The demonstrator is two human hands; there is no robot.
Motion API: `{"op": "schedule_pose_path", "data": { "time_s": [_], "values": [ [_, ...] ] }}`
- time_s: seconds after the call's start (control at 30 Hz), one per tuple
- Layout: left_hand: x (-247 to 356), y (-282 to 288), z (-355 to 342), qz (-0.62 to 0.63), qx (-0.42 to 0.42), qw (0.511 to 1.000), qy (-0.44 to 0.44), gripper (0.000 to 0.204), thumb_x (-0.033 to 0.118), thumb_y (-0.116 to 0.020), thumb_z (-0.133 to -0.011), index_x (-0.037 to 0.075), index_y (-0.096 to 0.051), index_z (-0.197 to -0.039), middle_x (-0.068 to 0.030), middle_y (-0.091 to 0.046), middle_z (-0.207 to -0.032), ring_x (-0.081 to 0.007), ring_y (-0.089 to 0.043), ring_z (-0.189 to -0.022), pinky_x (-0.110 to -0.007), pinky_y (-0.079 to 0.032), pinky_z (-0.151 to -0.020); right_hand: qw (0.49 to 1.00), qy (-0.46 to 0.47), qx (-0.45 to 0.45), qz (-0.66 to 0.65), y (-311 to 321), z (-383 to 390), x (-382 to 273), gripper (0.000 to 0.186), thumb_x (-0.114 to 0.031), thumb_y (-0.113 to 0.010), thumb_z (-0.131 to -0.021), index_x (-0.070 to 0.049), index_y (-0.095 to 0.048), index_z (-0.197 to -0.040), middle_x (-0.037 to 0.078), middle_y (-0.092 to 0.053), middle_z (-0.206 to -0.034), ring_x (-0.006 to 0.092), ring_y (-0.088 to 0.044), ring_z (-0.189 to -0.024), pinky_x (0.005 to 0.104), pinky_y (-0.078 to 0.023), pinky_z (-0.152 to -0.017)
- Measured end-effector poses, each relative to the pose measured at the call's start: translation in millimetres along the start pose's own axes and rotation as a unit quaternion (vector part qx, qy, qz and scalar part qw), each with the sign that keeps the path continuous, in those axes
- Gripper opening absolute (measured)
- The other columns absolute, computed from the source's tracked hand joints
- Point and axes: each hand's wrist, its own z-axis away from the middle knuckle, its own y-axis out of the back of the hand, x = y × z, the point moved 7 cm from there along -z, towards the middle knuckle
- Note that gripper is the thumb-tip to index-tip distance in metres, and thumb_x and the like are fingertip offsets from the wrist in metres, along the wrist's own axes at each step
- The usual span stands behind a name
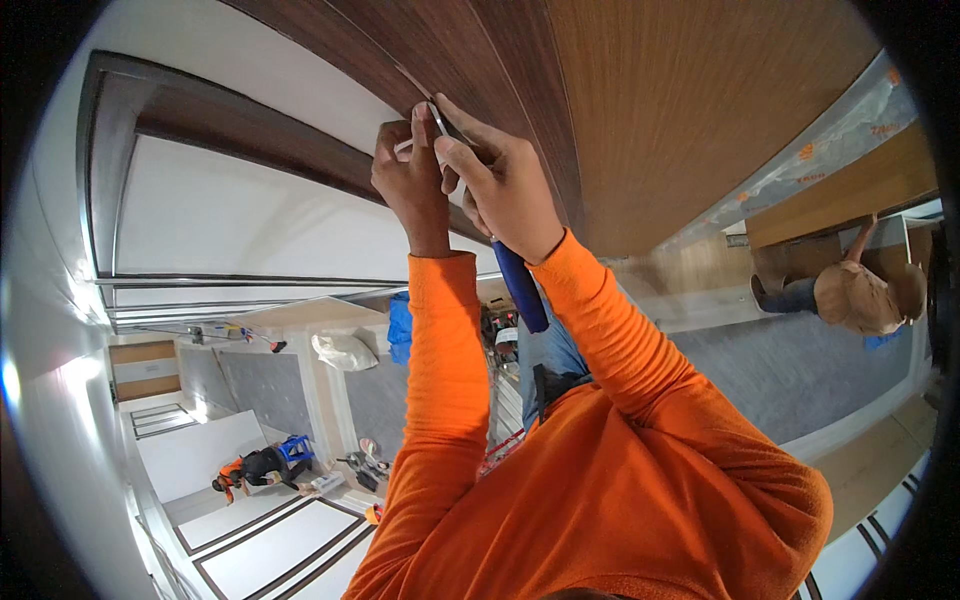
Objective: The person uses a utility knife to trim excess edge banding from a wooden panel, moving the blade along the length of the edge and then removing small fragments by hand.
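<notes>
Both my arms, in orange sleeves, reach up to a dark brown wood-grain panel (640, 90). My right hand (510, 185) grips a tool with a blue handle (522, 285) that sticks out below the wrist. Its thin metal blade (438, 118) lies against a seam in the panel. My left hand (410, 180) is curled shut right beside it, with the fingertips pinching at the blade where it meets the dark trim (250, 140). The blade's tip is hidden between the fingers.
A white panel (240, 220) framed by dark trim lies to the left. A plastic-wrapped strip (820, 150) runs along the right. One person in a tan shirt (865, 295) works at the right, another in orange and black (255, 468) by a blue stool (297, 448). Bags and tools (365, 465) lie about.
</notes>
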Motion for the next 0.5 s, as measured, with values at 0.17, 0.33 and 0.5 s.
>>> {"op": "schedule_pose_path", "data": {
  "time_s": [0.17, 0.33, 0.5],
  "values": [
    [13, -1, 2, -0.046, -0.015, 0.997, -0.055, 0.053, 0.05, -0.062, -0.1, 0.0, -0.061, -0.082, -0.0059, -0.058, -0.067, -0.0119, -0.051, -0.059, -0.03, -0.044, -0.056, 0.999, -0.002, 0.018, -0.05, -8, 0, 2, 0.048, -0.019, -0.058, -0.105, -0.003, -0.05, -0.15, 0.003, -0.064, -0.07, 0.0015, -0.043, -0.042, 0.0195, -0.032, -0.036],
    [7, 0, 0, -0.011, -0.008, 1.0, -0.007, 0.055, 0.052, -0.063, -0.099, 0.0, -0.063, -0.082, -0.007, -0.06, -0.068, -0.0127, -0.053, -0.061, -0.03, -0.045, -0.056, 0.997, -0.032, -0.007, -0.07, -5, 0, 2, 0.048, -0.019, -0.057, -0.106, -0.003, -0.049, -0.15, 0.004, -0.064, -0.071, 0.002, -0.044, -0.041, 0.0196, -0.032, -0.036],
    [6, 4, -4, -0.015, 0.003, 1.0, 0.017, 0.053, 0.051, -0.071, -0.095, -0.001, -0.067, -0.084, -0.0085, -0.068, -0.07, -0.0104, -0.058, -0.059, -0.024, -0.045, -0.054, 1.0, -0.02, -0.006, -0.017, -1, -2, -3, 0.046, -0.019, -0.061, -0.102, -0.005, -0.057, -0.145, 0.005, -0.066, -0.067, 0.0049, -0.052, -0.047, 0.0243, -0.045, -0.045]
  ]
}}
